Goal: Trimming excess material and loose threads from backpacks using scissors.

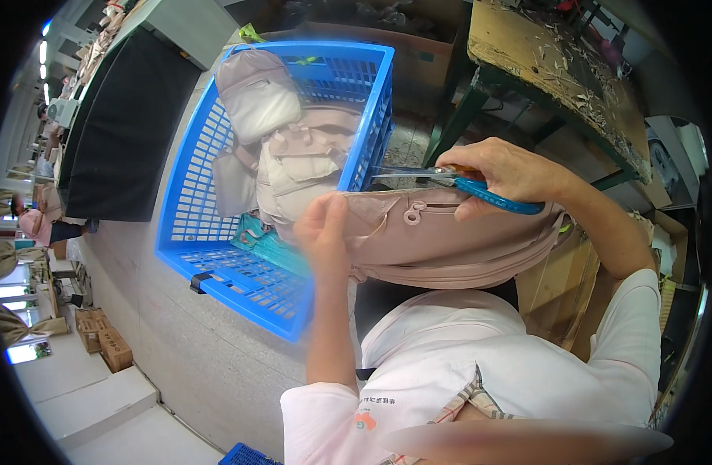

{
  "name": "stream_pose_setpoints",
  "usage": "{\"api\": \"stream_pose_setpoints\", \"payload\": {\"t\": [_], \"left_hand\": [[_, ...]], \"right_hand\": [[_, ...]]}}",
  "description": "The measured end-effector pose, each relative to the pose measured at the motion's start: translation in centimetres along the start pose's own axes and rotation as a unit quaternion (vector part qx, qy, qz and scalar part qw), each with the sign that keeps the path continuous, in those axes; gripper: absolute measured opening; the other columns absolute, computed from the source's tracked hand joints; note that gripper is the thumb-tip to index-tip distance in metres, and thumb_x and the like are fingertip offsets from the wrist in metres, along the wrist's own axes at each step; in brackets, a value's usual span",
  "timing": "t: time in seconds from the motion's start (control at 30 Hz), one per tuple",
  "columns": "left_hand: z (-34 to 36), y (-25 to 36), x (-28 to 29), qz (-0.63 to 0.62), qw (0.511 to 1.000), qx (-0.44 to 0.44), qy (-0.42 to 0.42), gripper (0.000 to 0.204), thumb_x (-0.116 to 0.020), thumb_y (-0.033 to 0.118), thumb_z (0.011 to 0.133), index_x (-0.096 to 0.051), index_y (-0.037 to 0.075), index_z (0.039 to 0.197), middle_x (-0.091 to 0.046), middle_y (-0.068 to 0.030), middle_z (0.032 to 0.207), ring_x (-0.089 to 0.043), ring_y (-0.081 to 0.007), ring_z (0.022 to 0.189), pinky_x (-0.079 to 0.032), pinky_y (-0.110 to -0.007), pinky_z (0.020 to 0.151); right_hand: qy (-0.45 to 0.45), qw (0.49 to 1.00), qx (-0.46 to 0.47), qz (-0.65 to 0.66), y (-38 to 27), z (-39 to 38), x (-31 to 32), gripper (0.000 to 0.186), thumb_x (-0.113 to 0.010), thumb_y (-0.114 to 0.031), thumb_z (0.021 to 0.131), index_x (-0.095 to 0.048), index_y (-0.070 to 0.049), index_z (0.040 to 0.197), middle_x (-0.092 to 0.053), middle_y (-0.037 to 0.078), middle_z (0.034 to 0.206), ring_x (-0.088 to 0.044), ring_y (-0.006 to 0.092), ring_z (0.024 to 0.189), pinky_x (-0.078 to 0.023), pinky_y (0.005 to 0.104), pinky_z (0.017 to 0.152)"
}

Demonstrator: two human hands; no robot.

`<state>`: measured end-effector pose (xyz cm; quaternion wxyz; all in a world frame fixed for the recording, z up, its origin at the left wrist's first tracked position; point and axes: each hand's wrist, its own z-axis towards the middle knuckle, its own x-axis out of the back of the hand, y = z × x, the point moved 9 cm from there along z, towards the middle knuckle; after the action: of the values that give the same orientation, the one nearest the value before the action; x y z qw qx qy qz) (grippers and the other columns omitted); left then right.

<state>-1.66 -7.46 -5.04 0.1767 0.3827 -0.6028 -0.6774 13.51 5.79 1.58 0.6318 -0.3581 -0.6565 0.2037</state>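
Observation:
My left hand grips the left end of a pale pink bag with a zipper and round pull, held up over my lap. My right hand holds blue-handled scissors, their blades pointing left along the bag's top edge near the zipper. Just beyond the bag stands a blue plastic basket holding several more pale pink bags.
A worn wooden bench littered with scraps stands at the upper right. A dark table runs along the left. Cardboard boxes sit on the floor at the lower left, and another person's pink top shows at the far left.

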Motion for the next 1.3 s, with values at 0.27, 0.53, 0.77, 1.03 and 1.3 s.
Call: {"api": "stream_pose_setpoints", "payload": {"t": [0.27,0.53,0.77,1.03,1.3], "left_hand": [[-0.4,-0.9,-1.0,0.062,0.992,0.053,-0.100,0.023,-0.056,0.001,0.072,-0.056,-0.004,0.094,-0.059,-0.0050,0.084,-0.053,-0.0084,0.074,-0.044,-0.022,0.061],[-1.9,-1.0,4.5,-0.009,1.000,0.027,-0.007,0.030,-0.056,-0.002,0.074,-0.051,-0.005,0.104,-0.057,-0.0115,0.100,-0.056,-0.0176,0.089,-0.043,-0.029,0.080],[-2.1,-2.3,9.8,-0.150,0.987,0.020,0.058,0.035,-0.060,-0.002,0.070,-0.050,-0.001,0.104,-0.056,-0.0117,0.102,-0.055,-0.0204,0.090,-0.045,-0.034,0.082],[-0.4,-2.1,9.5,-0.219,0.974,0.046,0.035,0.044,-0.058,-0.005,0.065,-0.049,0.004,0.107,-0.050,-0.0118,0.113,-0.050,-0.0248,0.103,-0.042,-0.042,0.088],[6.4,3.0,2.4,-0.066,0.995,-0.005,-0.069,0.026,-0.051,0.004,0.081,-0.049,0.000,0.107,-0.054,-0.0109,0.107,-0.054,-0.0200,0.095,-0.044,-0.031,0.083]], "right_hand": [[0.082,0.993,-0.083,-0.012,2.6,-2.1,2.0,0.054,-0.072,-0.032,0.062,-0.052,0.001,0.100,-0.053,0.012,0.068,-0.051,0.0217,0.060,-0.041,0.0303,0.056],[0.526,0.845,-0.052,-0.082,2.2,-10.6,8.9,0.048,-0.071,-0.013,0.067,-0.049,-0.004,0.109,-0.051,0.006,0.072,-0.046,0.0121,0.059,-0.042,0.0245,0.055],[0.499,0.859,-0.066,0.099,7.1,-13.5,8.1,0.047,-0.068,-0.008,0.070,-0.047,-0.007,0.113,-0.053,0.004,0.087,-0.051,0.0095,0.075,-0.046,0.0230,0.065],[0.478,0.824,0.007,0.303,10.9,-11.6,6.2,0.050,-0.067,-0.006,0.070,-0.045,-0.008,0.115,-0.053,0.003,0.087,-0.049,0.0063,0.076,-0.043,0.0199,0.068],[0.546,0.746,-0.065,0.376,10.9,-14.7,4.9,0.038,-0.063,-0.006,0.070,-0.051,-0.003,0.106,-0.044,-0.005,0.064,-0.039,0.0028,0.052,-0.032,0.0178,0.045]]}}
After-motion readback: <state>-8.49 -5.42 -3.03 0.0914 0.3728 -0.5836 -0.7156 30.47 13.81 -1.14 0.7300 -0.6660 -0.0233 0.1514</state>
